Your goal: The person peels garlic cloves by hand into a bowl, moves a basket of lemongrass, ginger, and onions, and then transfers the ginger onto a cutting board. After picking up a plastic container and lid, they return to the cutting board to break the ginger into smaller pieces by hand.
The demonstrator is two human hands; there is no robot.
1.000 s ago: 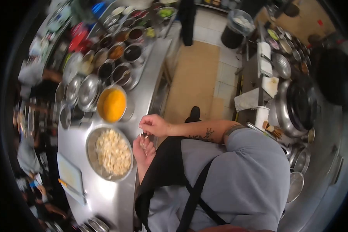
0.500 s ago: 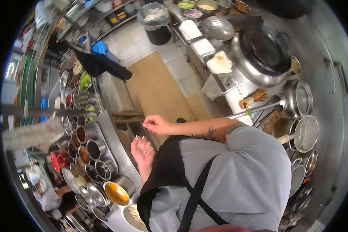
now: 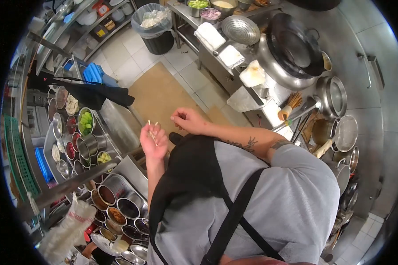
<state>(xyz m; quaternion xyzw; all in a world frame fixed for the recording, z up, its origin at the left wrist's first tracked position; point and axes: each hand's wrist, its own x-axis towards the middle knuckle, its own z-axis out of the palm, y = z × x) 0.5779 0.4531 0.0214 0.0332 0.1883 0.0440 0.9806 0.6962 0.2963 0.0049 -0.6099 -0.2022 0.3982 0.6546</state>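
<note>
My left hand (image 3: 154,143) is raised in front of the black apron (image 3: 185,170), its fingers curled around several thin pale strips (image 3: 153,134). Ends of the strips poke out above and between the fingers; their kind is too small to name. To its right, a short gap away, is my right hand (image 3: 188,121), with fingers bent and the thumb drawn in against them. What that pinch holds, if anything, is hidden. Beneath both hands lies a tan floor mat (image 3: 152,95).
Metal pots of sauces (image 3: 116,215) and a pot of green vegetables (image 3: 86,121) crowd the left counter. A black wok (image 3: 298,51), a perforated ladle (image 3: 241,30) and a bamboo brush (image 3: 289,106) are by the stove. A lined bin (image 3: 157,39) stands at the back.
My view has turned, shifting the counters. My hands have moved over the floor mat, away from the counter edge, and the gap between them has widened. The left hand still holds the strips.
</note>
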